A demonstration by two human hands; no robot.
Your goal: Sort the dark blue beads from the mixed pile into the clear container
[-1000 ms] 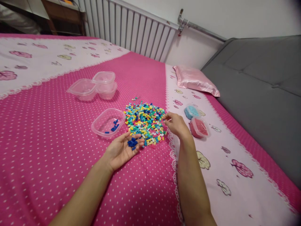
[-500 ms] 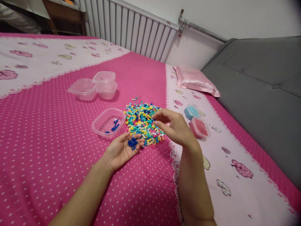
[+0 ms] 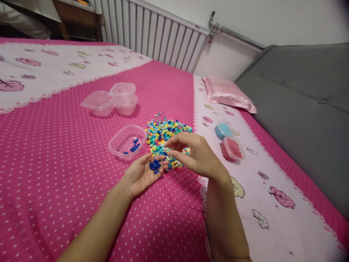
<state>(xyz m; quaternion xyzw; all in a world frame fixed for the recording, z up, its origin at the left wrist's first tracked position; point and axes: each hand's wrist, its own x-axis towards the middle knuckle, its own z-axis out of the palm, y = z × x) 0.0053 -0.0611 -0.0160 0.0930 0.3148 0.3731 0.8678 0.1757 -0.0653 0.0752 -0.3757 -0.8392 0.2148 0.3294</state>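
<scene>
Palm up, my left hand [image 3: 144, 174] carries a small heap of dark blue toy bricks [image 3: 155, 165] on its outstretched fingers. Thumb and forefinger of my right hand [image 3: 192, 154] come together just above those fingertips, with a dark blue brick [image 3: 165, 153] at their tips. Behind both hands spreads a pile of mixed small bricks [image 3: 159, 133] in yellow, teal, white, blue and red, partly covered by my right hand. Left of the pile stands an open clear plastic box [image 3: 114, 154], and several dark blue bricks [image 3: 133, 147] lie in it.
Farther back are clear plastic containers [image 3: 99, 103], two of them stacked. To the right, one tub holds light blue pieces [image 3: 223, 130] and another red pieces [image 3: 232, 148]. A pink pillow [image 3: 227, 94] lies by the grey headboard [image 3: 297, 87]. A polka-dot bedspread [image 3: 68, 163] lies beneath everything.
My right hand has moved left and nearer, from over the pile to the fingertips of my left hand. The left hand stays palm up with its blue bricks.
</scene>
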